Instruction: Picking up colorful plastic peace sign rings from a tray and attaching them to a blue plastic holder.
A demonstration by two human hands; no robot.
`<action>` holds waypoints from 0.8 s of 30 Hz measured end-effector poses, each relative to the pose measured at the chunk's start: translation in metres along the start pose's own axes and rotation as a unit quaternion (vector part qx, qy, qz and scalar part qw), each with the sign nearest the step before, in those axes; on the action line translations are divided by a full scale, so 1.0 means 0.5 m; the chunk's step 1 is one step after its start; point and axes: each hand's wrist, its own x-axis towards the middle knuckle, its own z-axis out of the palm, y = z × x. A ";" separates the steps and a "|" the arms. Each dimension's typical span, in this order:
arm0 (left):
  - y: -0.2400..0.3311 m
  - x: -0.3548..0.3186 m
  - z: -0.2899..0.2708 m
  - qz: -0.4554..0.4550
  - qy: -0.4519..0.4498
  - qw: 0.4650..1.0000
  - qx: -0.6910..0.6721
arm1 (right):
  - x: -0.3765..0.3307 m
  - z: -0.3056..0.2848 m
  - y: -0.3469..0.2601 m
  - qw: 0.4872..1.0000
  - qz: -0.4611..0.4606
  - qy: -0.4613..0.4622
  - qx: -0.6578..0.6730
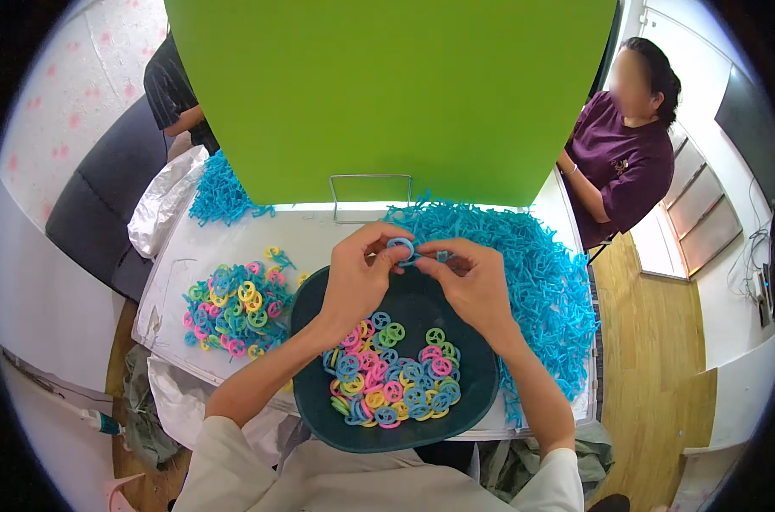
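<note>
Fingers together at the centre, and it's close work: the left hand has its thumb and fingers clamped on a light-blue plastic ring, held up above the far rim of a dark-green, rounded-square plastic basin. Just beside it, the right hand pinches a small teal plastic piece, thumb and forefinger closed right up by the ring; whether the two parts are joined, I cannot tell, with fingertips covering the meeting point.

Down in the basin, what a spread of colour: small spoked plastic wheels in pink, yellow, green and blue, lying in a loose heap toward the near side. Over to the left, on the white surface, sits a mixed mound of coloured wheels with teal stems. Out right, a broad bank of teal plastic stems stretches along the surface, and a smaller teal heap lies at the far left. Straight ahead stands a tall, bright-green panel, a person in a purple shirt seated beyond its right edge.
</note>
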 end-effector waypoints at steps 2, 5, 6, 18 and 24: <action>-0.006 -0.001 -0.003 0.003 0.006 1.000 0.015 | -0.002 0.000 0.000 0.996 -0.030 0.008 -0.081; -0.011 0.005 -0.007 0.003 -0.017 1.000 -0.010 | -0.002 -0.002 -0.002 0.987 -0.103 0.022 -0.122; -0.015 0.007 -0.008 -0.023 -0.015 0.997 -0.065 | -0.001 -0.001 -0.002 0.992 -0.072 0.020 -0.106; 0.006 0.001 -0.001 -0.002 -0.035 0.996 -0.084 | 0.011 0.008 0.029 0.989 0.050 0.002 0.136; 0.001 -0.006 0.007 0.032 -0.001 0.995 -0.099 | 0.005 0.006 0.022 0.972 0.090 -0.015 0.215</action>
